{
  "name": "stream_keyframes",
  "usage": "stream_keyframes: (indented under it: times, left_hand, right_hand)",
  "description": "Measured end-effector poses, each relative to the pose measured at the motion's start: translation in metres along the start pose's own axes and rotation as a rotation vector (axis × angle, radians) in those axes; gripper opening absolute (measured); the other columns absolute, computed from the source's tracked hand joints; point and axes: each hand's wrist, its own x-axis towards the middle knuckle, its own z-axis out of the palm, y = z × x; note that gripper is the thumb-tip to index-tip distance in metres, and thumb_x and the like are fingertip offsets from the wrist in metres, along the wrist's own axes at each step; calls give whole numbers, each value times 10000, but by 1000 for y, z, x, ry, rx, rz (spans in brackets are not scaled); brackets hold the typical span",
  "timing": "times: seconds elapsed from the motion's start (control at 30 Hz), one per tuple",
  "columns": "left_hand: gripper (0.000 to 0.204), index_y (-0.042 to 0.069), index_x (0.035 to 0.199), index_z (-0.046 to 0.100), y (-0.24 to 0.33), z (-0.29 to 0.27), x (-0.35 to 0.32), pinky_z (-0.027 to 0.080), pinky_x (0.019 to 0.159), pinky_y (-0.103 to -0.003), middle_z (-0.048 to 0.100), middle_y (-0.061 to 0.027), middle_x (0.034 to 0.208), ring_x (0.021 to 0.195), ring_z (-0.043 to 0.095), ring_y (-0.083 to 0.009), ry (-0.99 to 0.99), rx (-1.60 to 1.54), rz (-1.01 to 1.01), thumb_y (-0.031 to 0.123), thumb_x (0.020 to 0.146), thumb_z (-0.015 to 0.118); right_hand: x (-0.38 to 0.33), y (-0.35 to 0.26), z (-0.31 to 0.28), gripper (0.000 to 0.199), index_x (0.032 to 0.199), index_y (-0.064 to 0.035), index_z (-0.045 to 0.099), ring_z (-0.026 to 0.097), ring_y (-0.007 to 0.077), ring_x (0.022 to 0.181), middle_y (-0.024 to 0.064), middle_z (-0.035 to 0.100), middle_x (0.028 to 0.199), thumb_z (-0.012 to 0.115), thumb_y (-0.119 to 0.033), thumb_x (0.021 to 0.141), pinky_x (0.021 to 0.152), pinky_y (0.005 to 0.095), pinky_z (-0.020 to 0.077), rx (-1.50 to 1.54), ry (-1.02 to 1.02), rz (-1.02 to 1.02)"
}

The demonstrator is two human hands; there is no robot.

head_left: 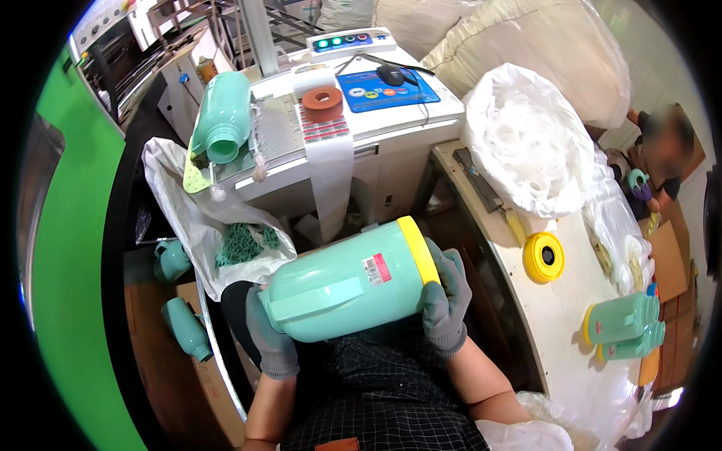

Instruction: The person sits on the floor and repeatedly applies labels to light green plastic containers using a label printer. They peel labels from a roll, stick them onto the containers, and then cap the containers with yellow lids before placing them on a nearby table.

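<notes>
I hold a mint-green plastic jug (346, 282) on its side over my lap, with a moulded handle, a yellow ring at its right end and a small sticker on its wall. My left hand (269, 338), in a grey glove, grips the jug's left end near the handle. My right hand (445, 301), also gloved, wraps around the end with the yellow ring. A loose yellow ring (543, 257) lies on the white bench to my right. Another green jug (223, 116) lies on the labelling machine ahead.
The white labelling machine (376, 128) carries an orange tape roll (323, 100) and a label strip. A bag of green parts (244, 244) hangs at left, with green jugs (184, 323) below. Finished jugs (624, 327) lie on the right bench beside a white plastic sack (526, 143). Another person (662, 158) sits far right.
</notes>
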Motion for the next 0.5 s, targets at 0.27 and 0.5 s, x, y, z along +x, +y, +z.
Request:
stream_keyframes:
  times: [0.27, 0.5]
  left_hand:
    - [627, -28, 1281, 585, 147, 9, 23, 464, 997, -425, 587, -154, 1191, 1107, 576, -292, -170, 244, 594, 501, 950, 652]
    - [760, -18, 1424, 540, 192, 79, 25, 451, 1072, -432, 527, -162, 1323, 1211, 548, -292, -300, 163, 589, 368, 828, 812]
  right_hand:
    - [-31, 39, -32, 472, 1386, 30, 546, 670, 238, 1111, 179, 632, 1355, 589, -336, 1089, 945, 382, 575, 710, 255, 487]
    - [-63, -30, -46, 621, 1218, -84, 679, 664, 327, 998, 112, 673, 1133, 982, -264, 708, 845, 455, 537, -375, 150, -381]
